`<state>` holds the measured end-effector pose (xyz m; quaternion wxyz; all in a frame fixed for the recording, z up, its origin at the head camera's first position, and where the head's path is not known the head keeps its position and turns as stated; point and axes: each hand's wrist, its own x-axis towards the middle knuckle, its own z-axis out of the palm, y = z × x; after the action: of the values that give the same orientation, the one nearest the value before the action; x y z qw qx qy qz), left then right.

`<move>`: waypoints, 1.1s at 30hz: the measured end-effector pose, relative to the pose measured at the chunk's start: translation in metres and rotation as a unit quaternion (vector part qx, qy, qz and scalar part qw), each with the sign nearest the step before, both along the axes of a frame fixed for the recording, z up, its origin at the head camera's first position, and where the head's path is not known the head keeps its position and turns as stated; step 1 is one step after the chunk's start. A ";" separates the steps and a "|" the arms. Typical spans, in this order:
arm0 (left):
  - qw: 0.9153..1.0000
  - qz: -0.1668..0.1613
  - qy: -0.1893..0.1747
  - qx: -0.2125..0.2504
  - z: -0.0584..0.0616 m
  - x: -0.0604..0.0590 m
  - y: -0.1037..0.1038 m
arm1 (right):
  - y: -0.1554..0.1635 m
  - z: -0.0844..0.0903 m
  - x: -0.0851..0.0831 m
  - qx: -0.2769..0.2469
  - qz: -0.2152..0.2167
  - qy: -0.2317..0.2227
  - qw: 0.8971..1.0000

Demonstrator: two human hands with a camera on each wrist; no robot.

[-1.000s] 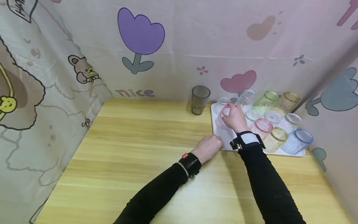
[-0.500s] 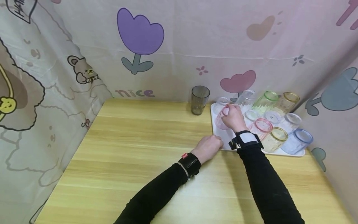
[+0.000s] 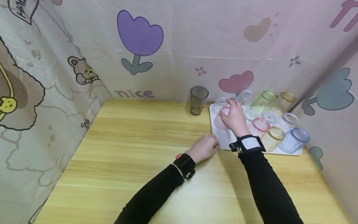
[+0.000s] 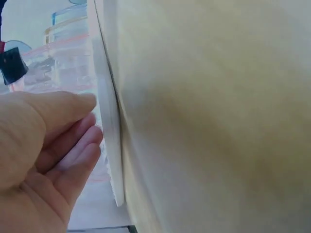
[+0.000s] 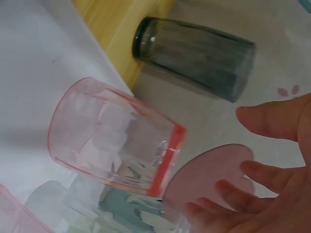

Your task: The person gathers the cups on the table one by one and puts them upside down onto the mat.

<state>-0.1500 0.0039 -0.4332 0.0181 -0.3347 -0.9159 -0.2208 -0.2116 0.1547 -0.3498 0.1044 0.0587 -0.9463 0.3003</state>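
My right hand (image 3: 234, 116) hovers over a pink-tinted glass (image 3: 220, 120) standing at the near left of a white tray (image 3: 223, 137). In the right wrist view its fingers (image 5: 243, 191) are spread and clear of the pink glass (image 5: 112, 145), just beyond its red rim. My left hand (image 3: 205, 147) lies on the table at the tray's front left corner. In the left wrist view its fingers (image 4: 77, 145) rest fairly straight against the tray's rim (image 4: 109, 145).
A dark grey glass (image 3: 199, 100) stands on the wooden table (image 3: 139, 149) just left of the tray. Several tinted glasses fill the tray, among them green (image 3: 264, 101), amber (image 3: 283, 102) and blue (image 3: 295, 140). Patterned cloth walls close in the back and both sides.
My right hand's fingers have lifted a little off the pink glass's rim and spread. The left hand has stayed at the tray's corner.
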 end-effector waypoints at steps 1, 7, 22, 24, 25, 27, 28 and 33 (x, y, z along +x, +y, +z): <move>1.000 0.007 -0.003 0.014 -0.001 0.000 -0.002 | -0.001 0.001 0.003 -0.005 0.000 0.010 1.000; 0.992 0.057 -0.020 0.114 0.002 0.002 -0.019 | -0.009 -0.001 0.018 -0.031 0.016 0.083 0.996; 0.935 0.156 -0.061 0.312 0.016 -0.014 -0.062 | -0.020 -0.040 0.049 0.051 0.055 -0.034 0.997; 0.928 0.165 -0.063 0.329 0.017 -0.018 -0.066 | -0.019 -0.045 0.050 0.065 0.055 -0.054 0.995; 0.923 0.171 -0.068 0.337 0.018 -0.020 -0.067 | -0.018 -0.046 0.051 0.071 0.054 -0.065 0.994; 0.914 0.192 -0.081 0.348 0.018 -0.025 -0.069 | -0.017 -0.050 0.051 0.083 0.054 -0.082 0.992; 0.909 0.203 -0.090 0.353 0.019 -0.028 -0.070 | -0.016 -0.051 0.052 0.088 0.055 -0.089 0.991; 0.891 0.253 -0.127 0.355 0.021 -0.043 -0.072 | -0.010 -0.057 0.051 0.116 0.060 -0.111 0.985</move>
<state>-0.1933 -0.0685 -0.4125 0.0742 -0.0317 -0.8244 -0.5602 -0.1603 0.1443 -0.4069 -0.0270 0.0939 -0.9752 0.1985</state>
